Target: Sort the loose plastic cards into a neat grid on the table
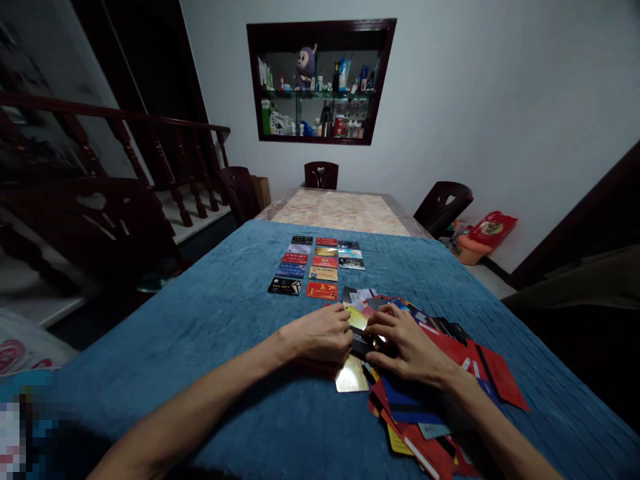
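Note:
My left hand (320, 332) is closed, its fingertips at the left edge of a black card (360, 342). Over the heap of cards (450, 347), my right hand (407, 343) rests with its fingers bent and apart, thumb near the black card's right edge. A shiny gold card (351, 375) lies just below the hands, and a yellow card (357, 317) shows above them. The heap mixes red, blue, black and yellow cards, partly hidden under my right hand and forearm. Beyond my left hand, several cards lie in three columns, including a black card with a gold design (285, 287) and a red card (322, 290).
A blue cloth (215, 320) covers the near part of the table; a patterned cover (335, 210) shows at the far end. Dark wooden chairs (443, 207) stand around it. A wooden railing (120, 123) runs along the left, and a red bag (494, 229) sits at the right.

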`<action>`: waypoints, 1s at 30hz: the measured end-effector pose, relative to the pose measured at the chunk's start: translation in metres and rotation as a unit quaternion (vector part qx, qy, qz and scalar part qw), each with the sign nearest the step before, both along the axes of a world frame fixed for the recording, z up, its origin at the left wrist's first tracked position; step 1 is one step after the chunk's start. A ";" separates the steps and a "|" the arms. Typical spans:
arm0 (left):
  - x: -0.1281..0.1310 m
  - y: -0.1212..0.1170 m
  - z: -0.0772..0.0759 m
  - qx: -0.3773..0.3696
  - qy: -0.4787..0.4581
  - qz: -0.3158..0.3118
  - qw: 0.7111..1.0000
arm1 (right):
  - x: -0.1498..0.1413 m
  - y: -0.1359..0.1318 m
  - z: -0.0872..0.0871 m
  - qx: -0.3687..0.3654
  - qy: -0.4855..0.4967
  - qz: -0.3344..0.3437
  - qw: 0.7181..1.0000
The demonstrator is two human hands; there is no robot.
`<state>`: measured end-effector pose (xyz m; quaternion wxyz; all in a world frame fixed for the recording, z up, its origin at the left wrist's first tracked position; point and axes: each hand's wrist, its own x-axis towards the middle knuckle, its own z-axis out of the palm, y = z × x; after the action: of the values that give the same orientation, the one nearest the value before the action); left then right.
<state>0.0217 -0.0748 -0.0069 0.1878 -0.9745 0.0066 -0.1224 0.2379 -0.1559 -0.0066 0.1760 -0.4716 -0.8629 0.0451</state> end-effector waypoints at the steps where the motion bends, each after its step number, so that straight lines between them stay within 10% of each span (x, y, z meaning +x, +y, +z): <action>1: 0.000 0.000 0.001 0.006 0.000 -0.009 1.000 | 0.000 -0.001 0.001 -0.002 0.002 0.001 1.000; 11: -0.001 0.001 0.009 0.025 -0.015 -0.046 0.999 | -0.003 0.002 -0.004 0.010 0.013 -0.007 1.000; 30: -0.012 0.028 0.008 -0.196 -0.082 0.064 0.975 | 0.007 0.014 -0.023 0.060 0.085 -0.075 0.992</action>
<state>0.0093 -0.0473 0.0007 0.0001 -0.9775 -0.0952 -0.1882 0.2453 -0.1420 -0.0299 0.2792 -0.5181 -0.8082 0.0201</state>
